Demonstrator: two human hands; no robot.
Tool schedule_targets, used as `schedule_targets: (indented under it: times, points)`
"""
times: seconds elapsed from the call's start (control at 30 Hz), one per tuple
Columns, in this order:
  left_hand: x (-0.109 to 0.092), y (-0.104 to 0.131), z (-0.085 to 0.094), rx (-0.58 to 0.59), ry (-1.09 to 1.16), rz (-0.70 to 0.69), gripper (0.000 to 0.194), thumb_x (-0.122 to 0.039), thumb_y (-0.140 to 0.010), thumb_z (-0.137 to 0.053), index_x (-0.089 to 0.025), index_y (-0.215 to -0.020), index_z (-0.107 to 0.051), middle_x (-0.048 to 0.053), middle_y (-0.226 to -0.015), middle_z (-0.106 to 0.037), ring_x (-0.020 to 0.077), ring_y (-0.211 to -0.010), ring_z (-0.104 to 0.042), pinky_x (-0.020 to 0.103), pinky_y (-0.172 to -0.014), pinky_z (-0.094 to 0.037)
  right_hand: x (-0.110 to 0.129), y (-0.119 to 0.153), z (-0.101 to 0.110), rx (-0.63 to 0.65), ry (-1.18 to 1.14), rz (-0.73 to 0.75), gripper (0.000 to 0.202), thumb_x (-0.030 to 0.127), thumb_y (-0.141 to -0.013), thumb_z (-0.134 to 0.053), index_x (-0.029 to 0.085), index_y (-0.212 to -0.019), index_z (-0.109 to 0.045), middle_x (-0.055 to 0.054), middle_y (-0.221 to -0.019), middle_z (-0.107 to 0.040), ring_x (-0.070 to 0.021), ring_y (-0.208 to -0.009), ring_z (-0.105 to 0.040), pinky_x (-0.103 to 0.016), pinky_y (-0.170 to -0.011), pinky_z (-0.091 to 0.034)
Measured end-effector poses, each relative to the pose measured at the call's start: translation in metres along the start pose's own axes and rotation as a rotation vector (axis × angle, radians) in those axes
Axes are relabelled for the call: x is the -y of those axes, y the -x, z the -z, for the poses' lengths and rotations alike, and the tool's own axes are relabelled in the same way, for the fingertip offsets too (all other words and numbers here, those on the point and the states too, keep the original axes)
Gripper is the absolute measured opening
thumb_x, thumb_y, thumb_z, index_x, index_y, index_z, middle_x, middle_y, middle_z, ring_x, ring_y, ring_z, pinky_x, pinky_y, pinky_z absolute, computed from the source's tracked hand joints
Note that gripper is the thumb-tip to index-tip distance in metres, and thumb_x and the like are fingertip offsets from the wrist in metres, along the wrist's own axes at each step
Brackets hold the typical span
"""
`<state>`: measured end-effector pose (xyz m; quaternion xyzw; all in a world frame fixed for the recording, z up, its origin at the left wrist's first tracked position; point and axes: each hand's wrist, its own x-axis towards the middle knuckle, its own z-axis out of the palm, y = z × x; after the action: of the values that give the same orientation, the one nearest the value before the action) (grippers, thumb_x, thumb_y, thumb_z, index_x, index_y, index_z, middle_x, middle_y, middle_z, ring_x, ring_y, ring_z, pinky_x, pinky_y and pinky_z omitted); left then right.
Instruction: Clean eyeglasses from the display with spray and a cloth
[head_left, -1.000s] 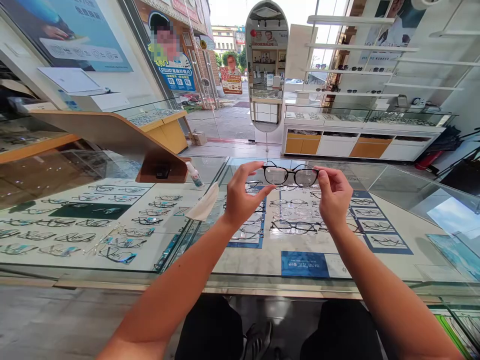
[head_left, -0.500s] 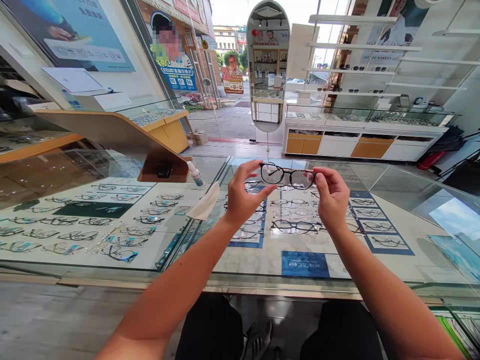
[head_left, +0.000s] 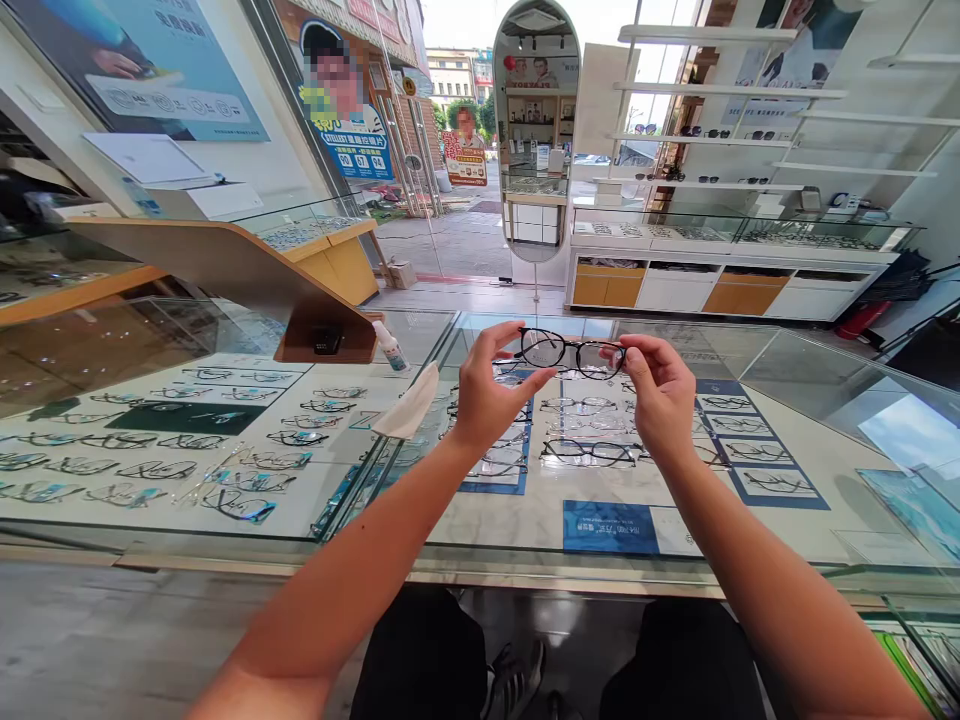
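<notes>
A pair of black-rimmed eyeglasses (head_left: 571, 344) is held up above the glass counter, between my two hands. My left hand (head_left: 487, 385) grips its left end, fingers at the top and thumb stretched out below the lens. At the opposite end, my right hand (head_left: 661, 390) pinches the frame's edge between thumb and fingers. The lenses are clear, and the temples are mostly hidden. Beneath the glass, rows of spectacle frames (head_left: 589, 453) lie under and around my hands. To the left of my left hand, a pale cloth (head_left: 407, 404) rests on the counter.
A small white spray bottle (head_left: 390, 347) stands behind the cloth. Left of it, a brown tilted board (head_left: 225, 265) rises over the counter. A blue card (head_left: 611, 527) lies in the display near the front edge. An oval mirror (head_left: 535, 140) stands beyond the counter.
The eyeglasses have turned slightly, and their right end has shifted a little to the left along with my right hand. My left hand has barely moved.
</notes>
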<state>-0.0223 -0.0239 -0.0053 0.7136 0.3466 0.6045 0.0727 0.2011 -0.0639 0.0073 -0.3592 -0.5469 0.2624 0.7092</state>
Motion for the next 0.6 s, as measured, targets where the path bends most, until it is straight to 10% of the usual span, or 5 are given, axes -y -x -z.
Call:
schedule_targets:
  times: [0.6]
  points:
    - [0.0028,0.0009,-0.0028,0.011,0.103,0.046,0.065,-0.04,-0.085,-0.091,-0.027,-0.138,-0.056,0.012,-0.143,-0.07,0.0293,-0.132,-0.071,0.046,-0.106,-0.061,-0.0008,-0.0031,0.0,0.021,0.04,-0.088,0.015,0.033,-0.097,-0.068,0.025,-0.102,-0.078,-0.007,-0.107,-0.08,-0.0232,-0.099,-0.077,-0.045,-0.101,-0.062]
